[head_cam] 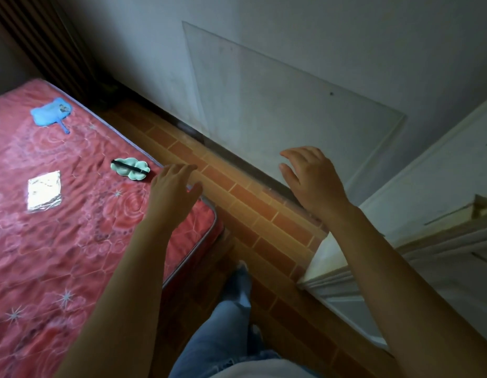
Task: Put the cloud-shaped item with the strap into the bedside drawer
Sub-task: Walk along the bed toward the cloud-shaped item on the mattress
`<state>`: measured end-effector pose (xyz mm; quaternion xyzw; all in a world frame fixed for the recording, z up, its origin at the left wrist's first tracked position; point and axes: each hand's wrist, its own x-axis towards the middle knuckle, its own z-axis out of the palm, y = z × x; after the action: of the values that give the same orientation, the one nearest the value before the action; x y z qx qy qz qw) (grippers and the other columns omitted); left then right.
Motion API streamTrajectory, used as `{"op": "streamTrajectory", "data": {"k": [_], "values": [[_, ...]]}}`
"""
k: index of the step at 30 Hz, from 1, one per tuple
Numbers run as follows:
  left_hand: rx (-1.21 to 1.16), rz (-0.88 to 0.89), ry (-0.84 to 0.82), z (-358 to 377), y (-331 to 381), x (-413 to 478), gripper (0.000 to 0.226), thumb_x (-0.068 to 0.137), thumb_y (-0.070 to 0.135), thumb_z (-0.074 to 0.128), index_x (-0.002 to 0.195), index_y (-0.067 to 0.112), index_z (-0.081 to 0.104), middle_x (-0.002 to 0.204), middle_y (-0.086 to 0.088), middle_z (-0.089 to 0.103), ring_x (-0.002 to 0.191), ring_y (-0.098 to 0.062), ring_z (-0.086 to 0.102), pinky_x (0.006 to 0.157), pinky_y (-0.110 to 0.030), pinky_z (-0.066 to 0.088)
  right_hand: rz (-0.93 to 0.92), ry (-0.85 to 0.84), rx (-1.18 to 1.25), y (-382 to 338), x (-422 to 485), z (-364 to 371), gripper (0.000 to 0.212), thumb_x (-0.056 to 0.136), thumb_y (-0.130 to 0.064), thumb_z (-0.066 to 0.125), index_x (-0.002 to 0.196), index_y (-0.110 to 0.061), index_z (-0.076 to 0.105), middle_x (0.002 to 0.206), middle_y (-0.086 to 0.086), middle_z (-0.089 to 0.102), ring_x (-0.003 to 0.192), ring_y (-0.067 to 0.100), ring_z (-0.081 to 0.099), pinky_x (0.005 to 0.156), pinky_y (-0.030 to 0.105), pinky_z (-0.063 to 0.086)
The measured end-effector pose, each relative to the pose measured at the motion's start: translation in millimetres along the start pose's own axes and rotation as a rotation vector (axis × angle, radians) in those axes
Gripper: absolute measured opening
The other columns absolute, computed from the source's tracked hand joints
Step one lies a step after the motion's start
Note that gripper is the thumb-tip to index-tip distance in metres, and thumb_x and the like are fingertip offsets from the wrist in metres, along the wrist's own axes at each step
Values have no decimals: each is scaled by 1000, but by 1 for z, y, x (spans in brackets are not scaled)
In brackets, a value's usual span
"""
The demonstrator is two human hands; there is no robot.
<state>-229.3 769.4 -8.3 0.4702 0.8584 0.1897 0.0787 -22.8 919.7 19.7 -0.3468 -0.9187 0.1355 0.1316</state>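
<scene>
A pale green cloud-shaped item (pixel 133 168) with a black strap across it lies on the red patterned mattress (pixel 73 241), close to its right edge. My left hand (pixel 174 189) hovers just to the right of it, fingers apart, holding nothing and not touching it. My right hand (pixel 313 178) is raised over the floor near the wall, fingers spread and empty. The white bedside cabinet (pixel 427 219) stands at the right; whether its drawer is open or closed cannot be made out.
A blue hand fan (pixel 50 111) and a shiny silver packet (pixel 43 190) also lie on the mattress. A clear glass sheet (pixel 291 105) leans against the wall. A narrow strip of brick-patterned floor (pixel 250 214) runs between bed and cabinet, where my legs stand.
</scene>
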Motion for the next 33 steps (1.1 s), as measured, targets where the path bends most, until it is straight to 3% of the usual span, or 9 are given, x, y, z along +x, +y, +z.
{"op": "streamTrajectory", "data": {"k": [9, 18, 25, 33], "values": [[-5, -18, -36, 26, 2, 148, 45, 88, 26, 54, 131, 14, 47, 139, -14, 49, 132, -34, 37, 108, -47, 29, 28, -55, 38, 35, 135, 23, 40, 96, -30, 35, 128, -10, 48, 132, 10, 56, 124, 27, 45, 103, 39, 36], [34, -42, -14, 18, -11, 277, 46, 89, 32, 50, 132, 17, 44, 140, -10, 48, 134, -31, 36, 111, -51, 28, -32, -70, 14, 61, 268, 27, 39, 95, -26, 39, 126, -5, 50, 128, 14, 58, 121, 32, 48, 100, 42, 38], [27, -211, 57, 1, -56, 289, 42, 87, 26, 53, 127, 14, 51, 132, -13, 55, 127, -35, 42, 105, -51, 34, -213, -124, 23, 45, 347, 49, 55, 88, -37, 26, 123, -5, 53, 123, 15, 62, 116, 34, 52, 97, 44, 41], [95, -575, 210, -19, -108, 249, 38, 83, 23, 59, 119, 10, 58, 122, -17, 62, 117, -38, 51, 98, -49, 40, -474, -247, 82, 0, 429, 89, 50, 89, -34, 31, 121, -4, 55, 120, 18, 63, 113, 36, 54, 96, 45, 42]]}}
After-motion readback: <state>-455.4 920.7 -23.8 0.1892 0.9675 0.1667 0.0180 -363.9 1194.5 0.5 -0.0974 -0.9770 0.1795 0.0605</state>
